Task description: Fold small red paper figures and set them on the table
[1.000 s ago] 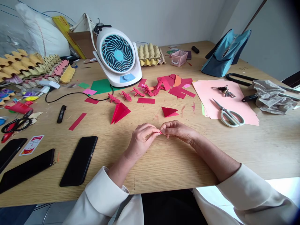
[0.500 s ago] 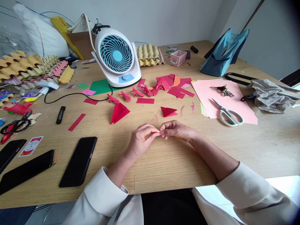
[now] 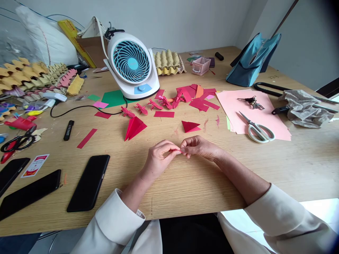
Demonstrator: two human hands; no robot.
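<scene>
Between my fingertips, a tiny sliver of red paper [image 3: 181, 151] is held just above the wooden table [image 3: 196, 187], in from the middle of its near edge. My left hand [image 3: 160, 155] pinches it with thumb and forefinger closed together; my right hand [image 3: 199, 147] has its thumb and forefinger closed on the other end, remaining fingers curled. So little of the paper shows that I can't tell its folds.

Just beyond my hands lie two folded pieces: a large red pleated paper triangle [image 3: 134, 127] on the left and a smaller flat red paper triangle [image 3: 190, 126] on the right. Behind them runs a row of small spiky red paper figures [image 3: 141, 109], which look finished to me. I'd judge the piece in my fingers as only partway shaped. The flat red paper rectangle [image 3: 164, 114], the narrow red paper strip [image 3: 87, 138] towards the left edge and the loose heap of red paper cuttings [image 3: 199, 104] look unfolded, so there seems to be stock left to work; how much of it is needed, I can't tell.

Towards the right edge, white-handled scissors [image 3: 261, 133] lie partly over pale pink paper sheets [image 3: 230, 106], unused.
</scene>
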